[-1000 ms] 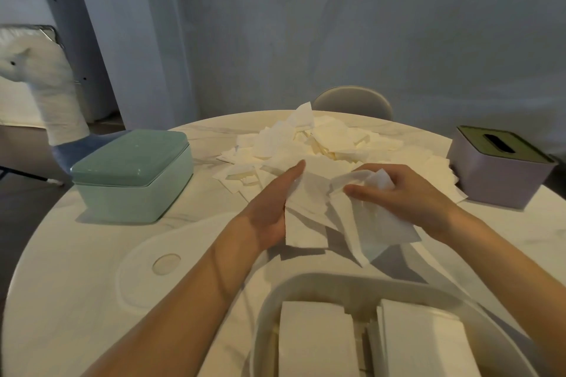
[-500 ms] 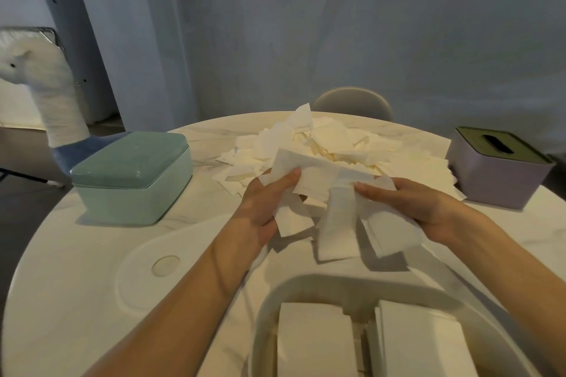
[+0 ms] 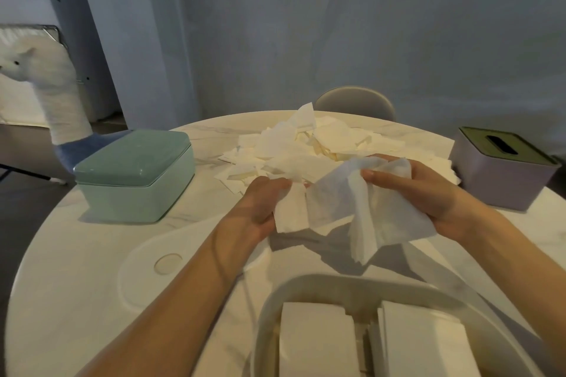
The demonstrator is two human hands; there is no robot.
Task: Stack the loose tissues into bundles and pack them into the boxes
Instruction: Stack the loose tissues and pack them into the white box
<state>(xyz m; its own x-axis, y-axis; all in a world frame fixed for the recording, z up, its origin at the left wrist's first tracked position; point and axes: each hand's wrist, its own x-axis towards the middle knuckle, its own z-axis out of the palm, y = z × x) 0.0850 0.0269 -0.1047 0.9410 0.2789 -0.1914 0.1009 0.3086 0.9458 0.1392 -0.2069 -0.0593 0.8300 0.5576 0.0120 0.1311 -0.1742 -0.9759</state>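
Observation:
A heap of loose white tissues (image 3: 324, 144) covers the far middle of the round table. In front of it, lifted off the table, hangs a handful of crumpled tissues (image 3: 352, 211). My left hand (image 3: 260, 202) grips its left side and my right hand (image 3: 419, 190) grips its right side, thumb on top. An open white box (image 3: 337, 285) at the near edge holds two neat tissue stacks (image 3: 318, 343). A closed mint-green box (image 3: 134, 174) stands at the left. A lilac box with a slotted olive lid (image 3: 502, 171) stands at the right.
The box's white oval lid (image 3: 171, 263) lies flat on the marble table (image 3: 76, 285) left of my left forearm. A grey chair back (image 3: 355, 101) rises behind the table. A plush white animal (image 3: 46, 82) stands off the table at the far left.
Both hands have gathered the tissues into a looser crumpled bunch and shifted slightly right. The sheet that was spread between them now hangs down from my right hand.

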